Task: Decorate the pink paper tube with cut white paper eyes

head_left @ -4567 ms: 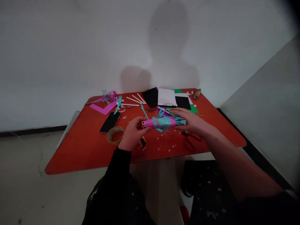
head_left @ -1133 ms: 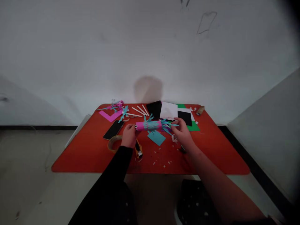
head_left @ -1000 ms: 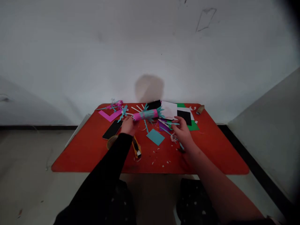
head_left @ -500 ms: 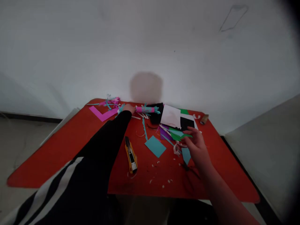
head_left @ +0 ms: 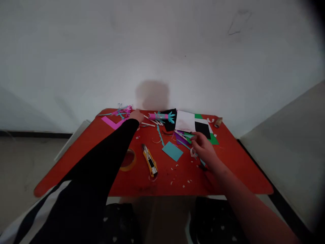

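Observation:
My left hand (head_left: pixel 137 116) is at the back of the table, beside the ends of several white paper sticks (head_left: pixel 148 124); its fingers are too hidden to show a grip. Just right of it lies a pink paper tube with turquoise fins and an eye, like a fish (head_left: pixel 158 116). My right hand (head_left: pixel 203 145) hovers over green and purple paper pieces (head_left: pixel 181 138), fingers bent and apart, with nothing seen in them. A turquoise paper rectangle (head_left: pixel 172 151) lies left of that hand. Dark-handled scissors (head_left: pixel 202 167) are partly hidden beneath the right wrist.
A yellow utility knife (head_left: pixel 150 162) and a tape roll (head_left: pixel 132 164) lie near the front of the red table (head_left: pixel 243 173). White paper (head_left: pixel 185 121) and black sheets (head_left: pixel 202 129) are at the back. A cardboard tube (head_left: pixel 218 122) stands back right, pink scraps (head_left: pixel 123 111) back left.
My left hand has come away from the pink fish, slightly leftward; the fish now lies apart from it. The right hand has shifted a little left and back. The view has shifted too.

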A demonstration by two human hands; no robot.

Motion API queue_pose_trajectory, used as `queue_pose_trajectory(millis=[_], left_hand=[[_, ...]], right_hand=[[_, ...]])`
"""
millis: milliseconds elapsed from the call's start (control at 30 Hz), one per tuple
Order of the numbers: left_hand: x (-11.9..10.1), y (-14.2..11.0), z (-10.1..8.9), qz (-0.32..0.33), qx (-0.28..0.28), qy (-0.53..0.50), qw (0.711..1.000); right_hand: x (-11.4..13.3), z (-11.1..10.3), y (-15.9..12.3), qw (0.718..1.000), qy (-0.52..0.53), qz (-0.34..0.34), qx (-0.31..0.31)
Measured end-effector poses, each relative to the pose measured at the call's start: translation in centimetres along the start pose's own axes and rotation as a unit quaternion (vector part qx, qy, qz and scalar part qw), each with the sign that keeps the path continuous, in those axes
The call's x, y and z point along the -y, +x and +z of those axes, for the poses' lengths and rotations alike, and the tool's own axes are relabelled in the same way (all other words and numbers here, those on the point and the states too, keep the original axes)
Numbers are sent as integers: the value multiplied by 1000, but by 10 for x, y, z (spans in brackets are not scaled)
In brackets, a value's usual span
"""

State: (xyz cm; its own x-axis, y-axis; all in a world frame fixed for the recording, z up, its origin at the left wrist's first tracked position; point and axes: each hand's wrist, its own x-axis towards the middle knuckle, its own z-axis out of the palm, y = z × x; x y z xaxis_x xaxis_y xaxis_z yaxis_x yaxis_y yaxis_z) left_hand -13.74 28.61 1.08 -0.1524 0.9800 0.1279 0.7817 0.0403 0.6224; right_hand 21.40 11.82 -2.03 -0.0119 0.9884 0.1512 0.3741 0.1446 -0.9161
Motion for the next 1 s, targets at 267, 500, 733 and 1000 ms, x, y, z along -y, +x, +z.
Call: queue_pose_trajectory(millis=[267, 500, 733, 1000], left_hand=[[-36, -165, -25, 86, -11, -139, 986], [-35, -336, 10, 176, 68, -267, 945], [3, -335, 9, 269, 106, -41, 956], [13, -343, 19, 262, 96, 98, 955]], right_hand=[[23, -23, -8, 992, -61, -37, -103], [26, -3, -78, 960, -279, -17, 33], [18, -14, -91, 914, -397, 79, -9], [0, -43, -114, 887, -440, 142, -6]])
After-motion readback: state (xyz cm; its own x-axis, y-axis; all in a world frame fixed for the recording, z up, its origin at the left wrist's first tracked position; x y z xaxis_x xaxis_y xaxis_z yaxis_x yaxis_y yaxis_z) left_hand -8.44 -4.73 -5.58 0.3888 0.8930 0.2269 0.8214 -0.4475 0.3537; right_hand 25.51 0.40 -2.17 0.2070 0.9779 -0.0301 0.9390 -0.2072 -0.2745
